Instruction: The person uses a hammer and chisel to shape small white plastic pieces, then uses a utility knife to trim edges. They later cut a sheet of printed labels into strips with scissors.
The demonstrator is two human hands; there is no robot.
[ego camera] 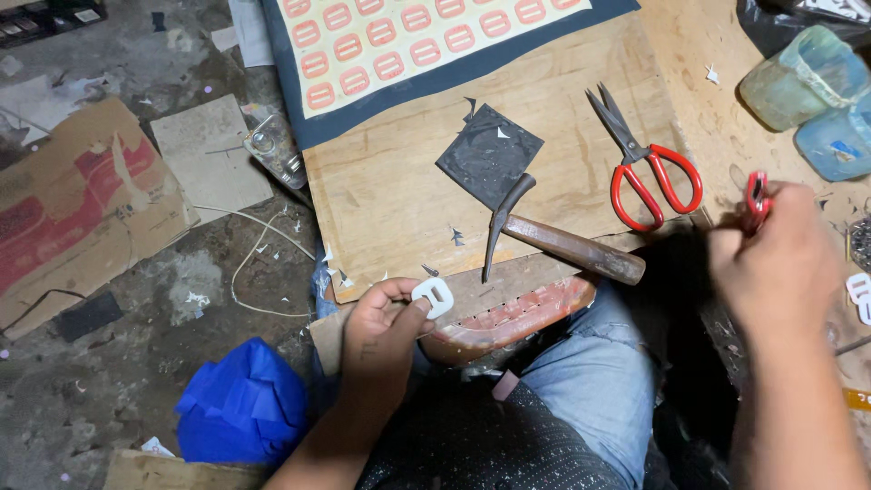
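The left hand (381, 331) pinches a small white buckle-shaped piece (433, 297) over the lap. The right hand (780, 263) grips a red-handled tool (756, 198) at the right of the wooden board (399, 200). On the board lie a hammer (553, 238), a dark square pad (488, 154), red-handled scissors (646, 163) and a sheet of pink buckle shapes (408, 36). A blue bag (240, 404) sits on the floor (109, 363).

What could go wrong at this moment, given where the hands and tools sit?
The hammer overhangs the board's near edge above the person's lap and might slide off. The right hand grips a red-handled tool close to the open scissors, so it could brush the blades. The small white piece, pinched in the left hand, could drop into floor clutter.
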